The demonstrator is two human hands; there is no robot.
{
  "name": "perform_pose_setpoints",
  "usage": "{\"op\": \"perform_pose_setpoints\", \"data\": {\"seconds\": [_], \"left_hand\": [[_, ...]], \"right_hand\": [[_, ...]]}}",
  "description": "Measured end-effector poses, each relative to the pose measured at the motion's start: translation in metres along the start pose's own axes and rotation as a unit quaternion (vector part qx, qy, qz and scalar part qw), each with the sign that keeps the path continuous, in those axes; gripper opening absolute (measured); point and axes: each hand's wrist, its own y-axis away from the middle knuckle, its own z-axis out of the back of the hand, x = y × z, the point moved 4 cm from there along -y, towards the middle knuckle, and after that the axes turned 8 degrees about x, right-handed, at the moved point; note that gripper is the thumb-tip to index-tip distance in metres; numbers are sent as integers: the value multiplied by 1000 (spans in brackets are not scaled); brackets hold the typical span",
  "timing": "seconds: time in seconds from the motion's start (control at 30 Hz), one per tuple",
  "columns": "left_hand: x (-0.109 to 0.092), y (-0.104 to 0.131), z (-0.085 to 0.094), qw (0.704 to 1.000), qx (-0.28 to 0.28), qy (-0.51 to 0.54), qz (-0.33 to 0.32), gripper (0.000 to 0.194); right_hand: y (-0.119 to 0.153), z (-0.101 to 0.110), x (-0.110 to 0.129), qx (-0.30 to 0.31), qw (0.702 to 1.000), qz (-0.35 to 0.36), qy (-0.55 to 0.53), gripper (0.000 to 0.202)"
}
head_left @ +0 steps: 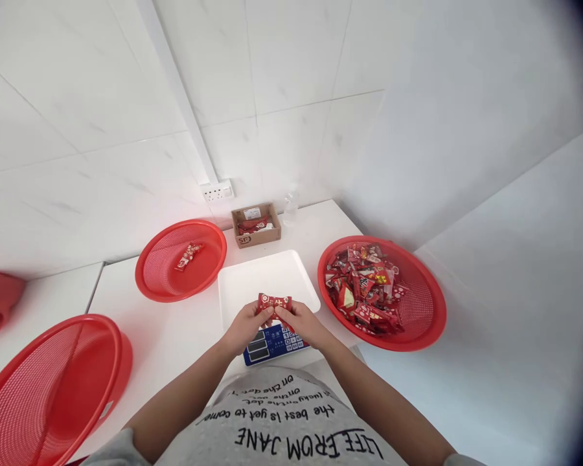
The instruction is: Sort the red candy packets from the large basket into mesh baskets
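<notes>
One red packet (274,301), partly hidden by both hands (271,323)

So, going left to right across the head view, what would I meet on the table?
Near red basket → red basket with a few packets → cardboard box → clear container → red basket heaped with packets.

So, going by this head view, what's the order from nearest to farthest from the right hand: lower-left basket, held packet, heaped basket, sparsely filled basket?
From the right hand:
1. Held packet: in its grip.
2. Heaped basket: right side.
3. Sparsely filled basket: left, farther forward.
4. Lower-left basket: far left.
</notes>
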Motion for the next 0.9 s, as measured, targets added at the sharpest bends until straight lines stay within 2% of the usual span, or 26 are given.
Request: {"op": "perform_pose_setpoints", "data": {"seconds": [0.1, 0.2, 0.33, 0.53, 0.63, 0.73, 0.9], "left_hand": [[2, -4, -8, 1000, 19, 8, 22, 28], [0, -7, -10, 999, 23, 19, 27, 29], [-3, -10, -7, 1000, 8, 16, 17, 30], [0, -11, 0, 1000, -6, 5, -23, 30], [6, -10, 6, 998, -46, 40, -15, 31], [13, -8, 14, 987, -93, 133, 16, 33], [19, -2, 28, 971, -111, 211, 20, 38]], "right_hand": [[6, 3, 9, 15, 999, 29, -6, 33], [9, 5, 8, 3, 1000, 14, 5, 30], [9, 3, 5, -9, 1000, -4, 18, 27], [7, 3, 3, -6, 1000, -7, 29, 32], [5, 8, -7, -43, 999, -12, 7, 36], [3, 15, -19, -111, 991, -26, -69, 41], [-8, 13, -25, -151, 971, -40, -182, 57]]}}
